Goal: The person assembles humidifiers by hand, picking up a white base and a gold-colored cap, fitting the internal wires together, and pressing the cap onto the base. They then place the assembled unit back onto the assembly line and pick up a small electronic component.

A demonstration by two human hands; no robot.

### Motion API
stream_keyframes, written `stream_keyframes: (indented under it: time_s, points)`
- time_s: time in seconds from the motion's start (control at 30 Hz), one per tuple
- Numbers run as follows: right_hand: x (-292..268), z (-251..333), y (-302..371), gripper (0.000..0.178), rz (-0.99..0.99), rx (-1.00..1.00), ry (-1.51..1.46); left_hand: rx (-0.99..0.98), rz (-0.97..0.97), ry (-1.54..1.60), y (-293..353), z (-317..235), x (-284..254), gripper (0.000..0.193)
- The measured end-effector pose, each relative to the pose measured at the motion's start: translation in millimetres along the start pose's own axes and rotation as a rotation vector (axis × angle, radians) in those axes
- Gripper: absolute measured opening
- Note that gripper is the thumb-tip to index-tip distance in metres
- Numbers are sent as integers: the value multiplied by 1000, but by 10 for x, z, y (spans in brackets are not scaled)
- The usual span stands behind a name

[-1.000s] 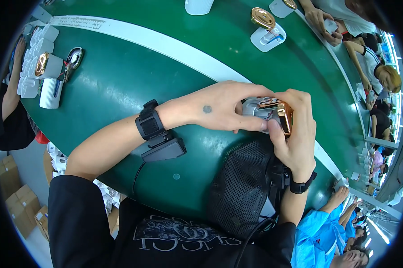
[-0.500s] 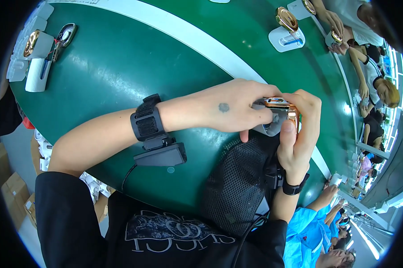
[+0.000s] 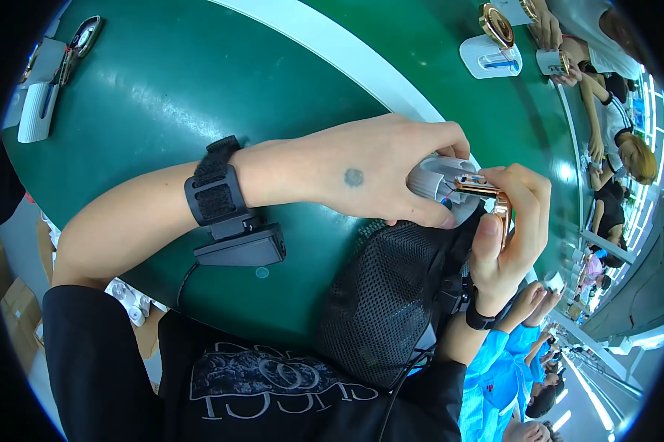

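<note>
My left hand is wrapped around a white ribbed plastic housing, its open end facing right. Close by, my right hand pinches a shiny copper-coloured part between thumb and fingers. Small inner components and thin wires show at this part's edge, right at the mouth of the housing. Whether the two pieces are joined by the wires, I cannot tell for certain. My fingers hide much of both pieces. Black straps circle both my wrists, and the left one carries a small black box.
A black mesh bag lies beneath my hands. At the far left of the green table sits another white ribbed housing with opened parts. Across a white strip stands a gold-topped white unit. Co-workers sit along the right.
Both hands have shifted slightly right. My left fingers, earlier at the opening, now wrap the housing, and more of its ribbed side shows. The copper part sits farther from it.
</note>
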State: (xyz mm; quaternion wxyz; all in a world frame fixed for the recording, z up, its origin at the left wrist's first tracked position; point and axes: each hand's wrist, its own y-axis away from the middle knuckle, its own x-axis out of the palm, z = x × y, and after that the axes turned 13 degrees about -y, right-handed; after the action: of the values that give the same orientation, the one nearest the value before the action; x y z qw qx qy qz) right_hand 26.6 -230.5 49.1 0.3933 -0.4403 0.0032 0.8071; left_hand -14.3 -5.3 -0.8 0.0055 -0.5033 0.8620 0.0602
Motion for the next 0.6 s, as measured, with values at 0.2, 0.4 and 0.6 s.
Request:
stream_keyframes:
  time_s: [0.2,0.4,0.6]
  points:
    - [62,-16,-27,39,-11,-87,33,220,-90,-155,-51,134,34,55]
    - [64,32,-13,40,-56,-4,143,134,-42,-142,-68,81,27,53]
    - [111,87,-65,41,-85,70,152,153,-51,-155,-68,76,10,53]
